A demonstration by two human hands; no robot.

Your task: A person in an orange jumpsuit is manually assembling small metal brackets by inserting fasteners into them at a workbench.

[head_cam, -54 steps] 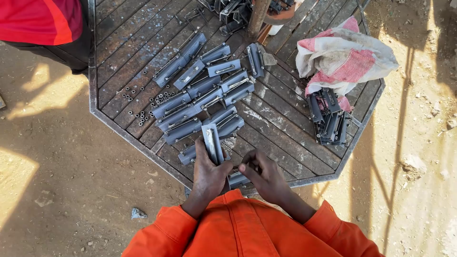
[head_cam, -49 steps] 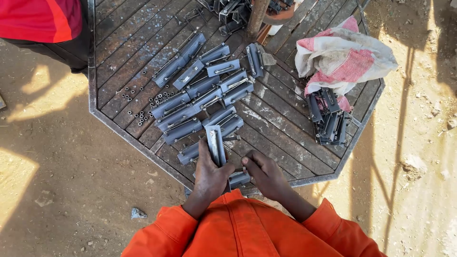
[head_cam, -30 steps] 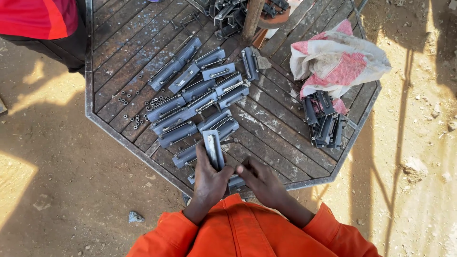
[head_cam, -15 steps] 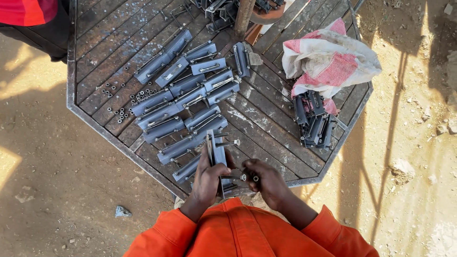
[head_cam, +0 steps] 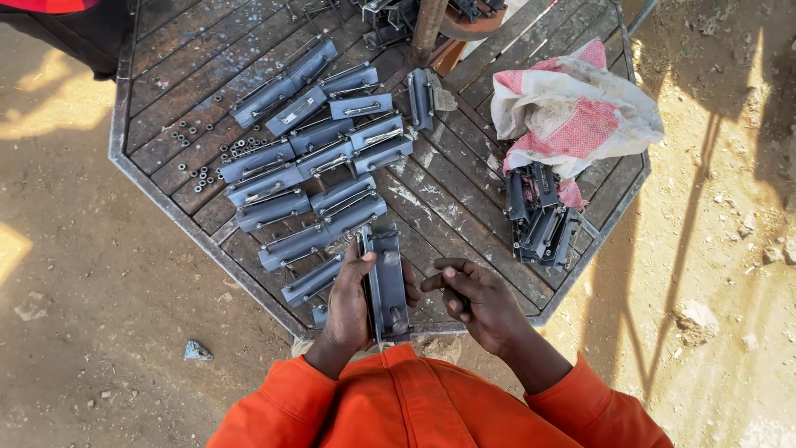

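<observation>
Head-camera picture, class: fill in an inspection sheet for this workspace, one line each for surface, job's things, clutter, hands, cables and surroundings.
Surface: octagonal metal table with slatted, worn top.
Job's things: grey metal bracket held upright at the near edge; rows of grey metal brackets laid flat; small nuts scattered at left.
Clutter: pink-and-white sack; dark bracket pile beside it.
Hands: left hand has its grip on the bracket; right hand curled shut beside it, contents unclear.
Cables: nothing seen.
Surroundings: bare sandy ground; another person's red garment at top left.
</observation>
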